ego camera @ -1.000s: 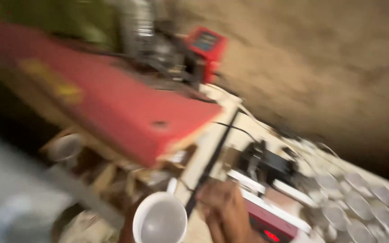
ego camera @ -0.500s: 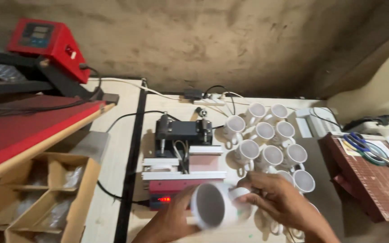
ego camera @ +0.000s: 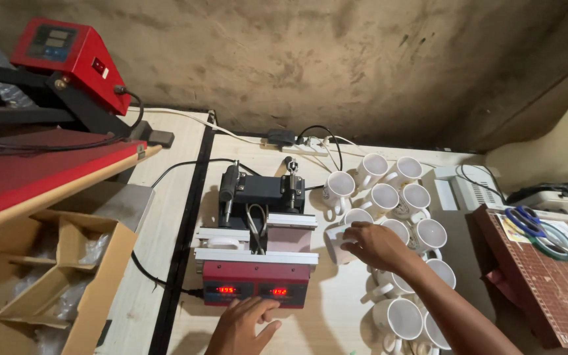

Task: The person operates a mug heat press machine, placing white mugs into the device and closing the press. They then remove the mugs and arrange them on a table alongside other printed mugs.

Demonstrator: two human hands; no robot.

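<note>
A small mug heat press [ego camera: 258,243] with a red front panel and two lit red displays sits on the pale worktable [ego camera: 336,315]. My left hand [ego camera: 241,325] rests at the table's front edge, fingertips touching the bottom of the red panel. My right hand [ego camera: 376,244] reaches in from the right and is closed around a white mug [ego camera: 336,244] standing just right of the press. Several more white mugs [ego camera: 402,217] are clustered on the table behind and to the right of that hand.
A large red flat heat press [ego camera: 47,118] stands at the left, with an open cardboard divider box [ego camera: 47,276] below it. Cables and a power strip [ego camera: 310,146] run along the back wall. At the right lies a brown cutting mat [ego camera: 547,283] with scissors [ego camera: 534,223].
The view swung from the red flat press to the mug press. The white mug I carried in front of me now stands on the table beside the press; my left hand moved to the panel.
</note>
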